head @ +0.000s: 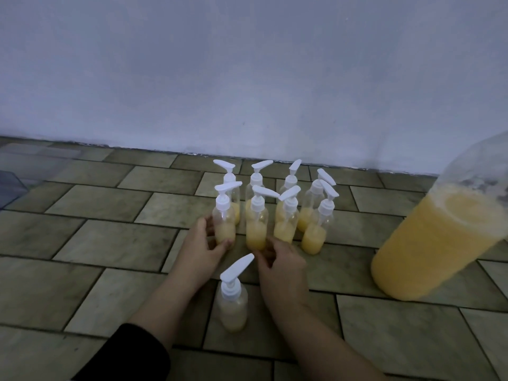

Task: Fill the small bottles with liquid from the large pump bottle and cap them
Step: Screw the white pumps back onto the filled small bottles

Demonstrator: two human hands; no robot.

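Observation:
Several small clear bottles with white pump caps, each part full of yellow liquid, stand grouped on the tiled floor. My left hand [202, 244] grips the front-left bottle [224, 226] at its base. My right hand [280, 259] has its curled fingers at the base of the front-middle bottle [256, 229]; whether they grip it I cannot tell. Another capped small bottle [233, 301] stands alone between my forearms, closer to me. The large bottle [437, 243], about half full of yellow liquid, stands at the right; its top is cut off by the frame edge.
A pale wall [247, 78] runs along the back, just behind the bottle group. The floor is grey-green tile [82, 243]. A dark object [11, 185] shows at the far left edge.

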